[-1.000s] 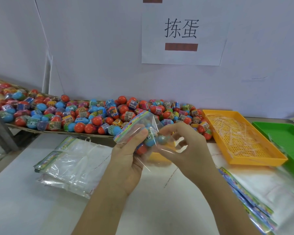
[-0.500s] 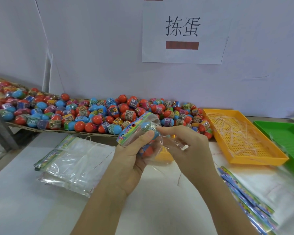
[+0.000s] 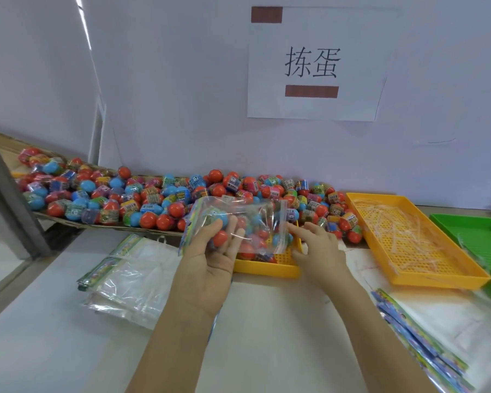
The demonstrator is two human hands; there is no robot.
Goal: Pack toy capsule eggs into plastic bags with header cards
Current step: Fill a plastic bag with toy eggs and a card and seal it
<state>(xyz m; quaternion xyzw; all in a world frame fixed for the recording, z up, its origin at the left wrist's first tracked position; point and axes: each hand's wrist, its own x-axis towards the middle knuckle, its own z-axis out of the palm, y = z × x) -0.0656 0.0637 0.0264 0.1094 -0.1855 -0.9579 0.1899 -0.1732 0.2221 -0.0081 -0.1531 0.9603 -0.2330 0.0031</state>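
White wall (image 3: 153,95) at the back, carrying a paper sign (image 3: 312,63) with two printed characters and two brown bars. Below it we list a white table (image 3: 54,336) and, along its far edge, a cardboard sheet (image 3: 65,222) heaped with loose capsule eggs (image 3: 153,199), mostly orange and blue, many with printed bands. Held above the table centre, in front of the heap: one filled bag (image 3: 255,219) of clear plastic, several eggs visible inside, its coloured header card (image 3: 192,225) at the left end. We note the left hand (image 3: 213,259) palm up beneath the bag, fingers relaxed and nearly straight, the bag resting on them. The right hand (image 3: 318,251) has its back toward us, its fingertips (image 3: 292,228) at the bag's right edge; we cannot tell whether they pinch the plastic or only touch it. Directly under the bag sits a small yellow tray (image 3: 267,269), more eggs showing in it through the plastic. To the right we record a larger yellow perforated tray (image 3: 408,279) strewn with clear strips (image 3: 394,228), then a green tray (image 3: 479,242) just beside it. On the table at left lies a stack of empty bags (image 3: 131,279) with header cards; at lower right, another fanned stack of carded bags (image 3: 425,344). A grey post (image 3: 9,194) stands at the far left.
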